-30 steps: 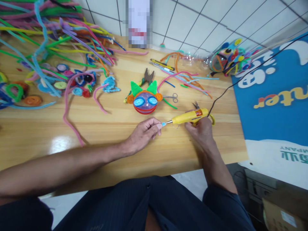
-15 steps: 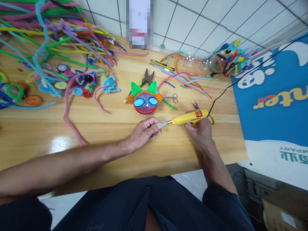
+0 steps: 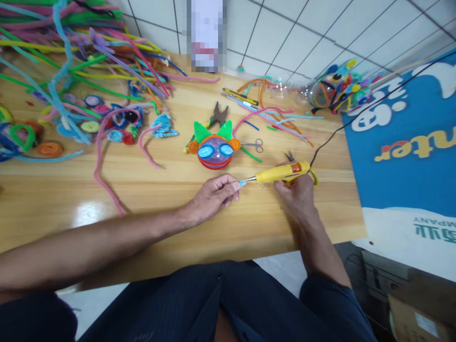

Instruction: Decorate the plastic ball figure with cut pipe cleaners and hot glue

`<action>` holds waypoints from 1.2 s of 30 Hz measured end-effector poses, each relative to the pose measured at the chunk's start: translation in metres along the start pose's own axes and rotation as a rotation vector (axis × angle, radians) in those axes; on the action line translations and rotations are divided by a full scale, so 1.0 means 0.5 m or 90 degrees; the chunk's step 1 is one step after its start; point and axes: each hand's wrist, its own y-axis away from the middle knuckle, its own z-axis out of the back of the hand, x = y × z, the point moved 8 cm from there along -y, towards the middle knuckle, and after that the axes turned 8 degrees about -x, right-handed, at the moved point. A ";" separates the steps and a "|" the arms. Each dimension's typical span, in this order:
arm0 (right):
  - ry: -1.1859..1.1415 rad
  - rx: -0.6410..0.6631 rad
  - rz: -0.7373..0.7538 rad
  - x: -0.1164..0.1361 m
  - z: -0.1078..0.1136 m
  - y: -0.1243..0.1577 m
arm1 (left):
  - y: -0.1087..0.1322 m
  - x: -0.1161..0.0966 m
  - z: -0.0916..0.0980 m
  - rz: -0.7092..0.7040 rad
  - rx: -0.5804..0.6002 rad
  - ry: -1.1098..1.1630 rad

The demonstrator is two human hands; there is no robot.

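My left hand pinches a tiny light-blue piece between thumb and fingertips just above the wooden table. My right hand grips a yellow glue gun whose metal tip touches that blue piece. Behind my hands lies a clear plastic ball face with green ears, orange side coils and blue eyes.
Small scissors, pliers and a utility knife lie behind the ball face. Heaps of coloured pipe cleaners and several coiled discs cover the left. The glue gun's black cord runs right over a blue banner. Another decorated ball sits far right.
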 end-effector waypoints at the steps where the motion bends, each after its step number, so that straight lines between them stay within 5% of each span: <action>1: 0.001 -0.001 0.003 -0.001 -0.001 0.000 | 0.000 0.000 0.000 -0.001 -0.001 0.000; 36: -0.018 0.036 -0.049 -0.012 -0.007 0.000 | 0.000 0.001 0.006 -0.010 -0.032 0.020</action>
